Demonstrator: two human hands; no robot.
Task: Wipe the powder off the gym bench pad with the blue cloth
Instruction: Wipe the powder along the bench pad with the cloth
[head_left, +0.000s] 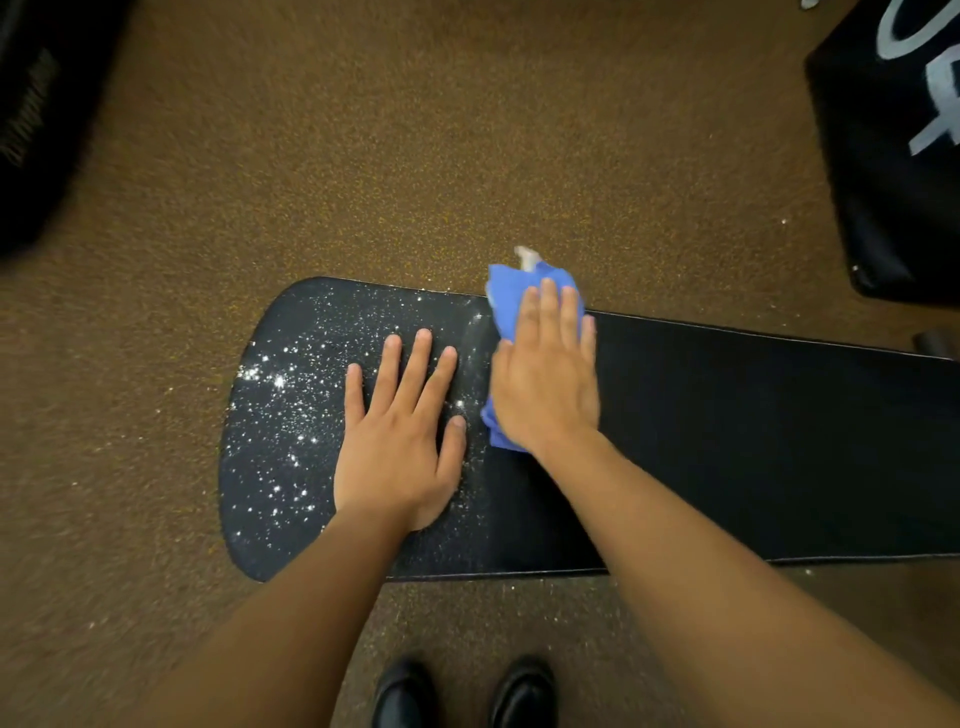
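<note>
Shoes (465, 693), black, two toes at bottom edge on brown speckled floor (415, 156), just below near edge of black gym bench pad (753, 441) that runs left to right across mid frame, rounded end at left. Left hand (402, 426) lies flat on pad, palm down, fingers straight and spread, holding nothing, sitting in the powdered zone. White powder (280, 384) scattered as specks and small clumps over left rounded end of pad, densest left of left hand, thinner streaks between the two hands; a few specks on floor around pad too. Right hand (548, 374) just right of left hand, close but not touching, palm down with fingers straight and together, pressing blue cloth (511, 296) onto pad. Cloth is bunched under palm: one part sticks out beyond fingertips at far edge of pad, another peeks out at wrist side on the left; small white tag or scrap shows at far tip. Pad right of right hand looks dark and powder-free. Farther back, black padded block with white lettering (904, 130) at upper right, dark blurred object (36, 114) at upper left, cannot tell what.
</note>
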